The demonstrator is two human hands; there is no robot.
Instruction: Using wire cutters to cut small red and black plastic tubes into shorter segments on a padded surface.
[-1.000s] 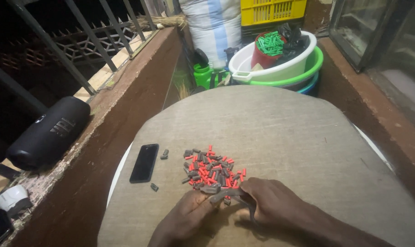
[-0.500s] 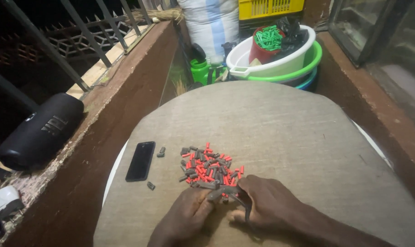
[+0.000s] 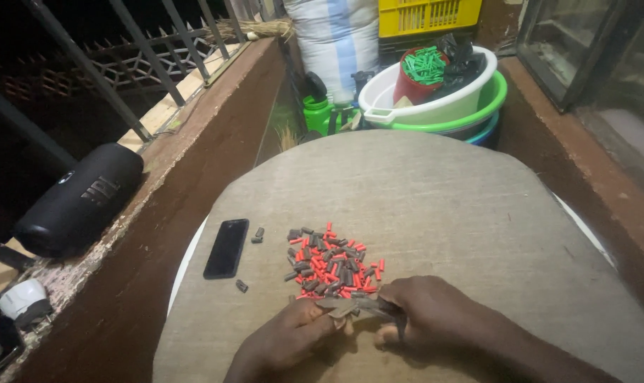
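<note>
Both hands meet at the near edge of the round, cloth-covered table (image 3: pixel 478 213), just below a heap of small red and dark grey pieces (image 3: pixel 332 264). The left hand (image 3: pixel 290 340) is closed in a pinch on one end of a small dark piece (image 3: pixel 352 307), and the right hand (image 3: pixel 425 312) has its fingers curled narrow around the other end, so the piece is held between them just above the cloth; its exact shape is too small and dim to make out. The pieces in the heap look like short plastic tubes or caps: light, stiff and smooth, likely to roll or slip from a loose grip, so each is best taken across its sides between thumb and forefinger near one end. A few dark strays lie apart from the heap, one (image 3: pixel 242 286) near the lower end of a black phone (image 3: pixel 227 247) that lies flat to the left of the pile. On the ledge to the left rests a black cylindrical speaker (image 3: pixel 81 198). Beyond the table stand stacked basins (image 3: pixel 435 106), the top white one holding a red cup of green pieces (image 3: pixel 425 67), and a yellow crate (image 3: pixel 428 14) behind them.
</note>
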